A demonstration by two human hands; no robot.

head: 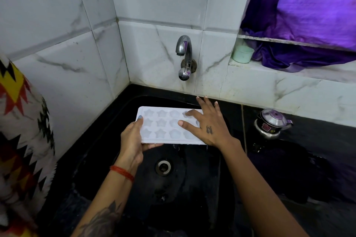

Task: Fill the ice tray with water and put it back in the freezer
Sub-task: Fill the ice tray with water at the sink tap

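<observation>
A pale, translucent ice tray point(161, 124) with star- and flower-shaped cells is held level over the black sink point(107, 140). My left hand point(133, 140) grips its left end, thumb on top and fingers underneath. My right hand point(207, 124) lies flat on the tray's right end with the fingers spread apart and covers several cells. The chrome tap point(184, 52) juts from the tiled wall above and behind the tray; no stream of water shows from its spout. I cannot tell whether the cells hold water.
The sink drain point(163, 167) lies below the tray. A small steel kettle point(271, 124) stands on the black counter to the right. A pale green cup point(243, 54) and purple cloth point(308, 15) occupy the wall niche. A patterned cloth point(21, 131) hangs at left.
</observation>
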